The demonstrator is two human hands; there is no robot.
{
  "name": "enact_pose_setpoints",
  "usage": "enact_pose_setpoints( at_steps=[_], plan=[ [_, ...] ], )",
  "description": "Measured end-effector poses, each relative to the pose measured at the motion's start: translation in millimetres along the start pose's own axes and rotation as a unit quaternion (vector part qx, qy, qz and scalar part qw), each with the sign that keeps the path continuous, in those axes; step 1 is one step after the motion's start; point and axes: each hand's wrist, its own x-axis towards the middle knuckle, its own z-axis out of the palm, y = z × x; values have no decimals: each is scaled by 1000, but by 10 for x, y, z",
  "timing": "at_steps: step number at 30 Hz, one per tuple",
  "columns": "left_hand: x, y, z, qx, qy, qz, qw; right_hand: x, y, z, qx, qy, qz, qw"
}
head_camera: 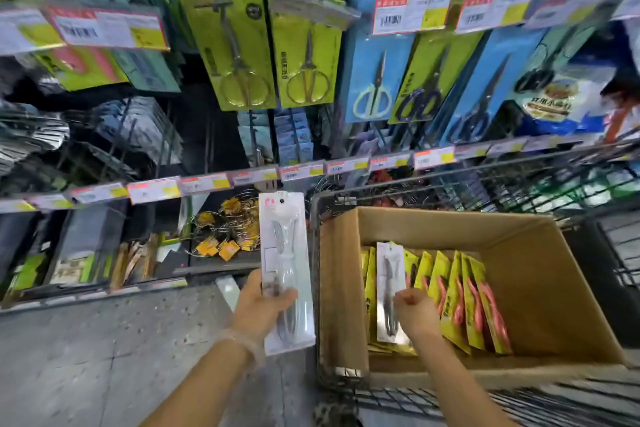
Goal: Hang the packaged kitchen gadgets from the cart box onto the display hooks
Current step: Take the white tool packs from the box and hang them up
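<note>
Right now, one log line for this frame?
left hand: holds white clear-fronted package upright outside cart | right hand: grips matching white package inside brown cardboard box | hung: neither

A wire cart (450, 180) stands at the right and carries an open cardboard box (554, 288). Inside, yellow packs (467, 302) stand in a row with one white pack (389, 274) at their left. Left of the cart, grey speckled floor (86, 357) runs to the bottom shelf (104, 288).
</note>
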Motion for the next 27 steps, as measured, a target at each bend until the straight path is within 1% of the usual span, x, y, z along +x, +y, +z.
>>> enact_pose_setpoints(
  at_steps=[2,5,8,11,13,16,20,23,27],
  plan=[
    [69,-43,40,1,13,-5,1000,58,-111,35,12,-5,-33,999],
    [167,-119,-15,-9,34,-3,999,43,-413,115,23,-3,-120,993],
    [186,-220,-225,-24,45,-4,999,-105,-746,273,14,6,-216,976],
    [189,-361,-595,-61,61,-8,996,-271,-988,633,4,-6,-277,961],
    [178,-443,-906,-83,86,-20,993,-368,-1066,1013,-12,-39,-295,955],
    [133,-561,-1484,-89,117,-13,989,-599,-1110,1662,-72,-98,-270,955],
    [127,-750,-2462,-61,133,-9,989,-991,-971,2604,-130,-146,-216,957],
    [240,-948,-3154,-24,157,1,987,-1187,-773,3325,-150,-181,-187,954],
    [483,-1328,-3738,-15,184,-6,983,-1256,-561,4103,-226,-223,-179,931]
  ],
)
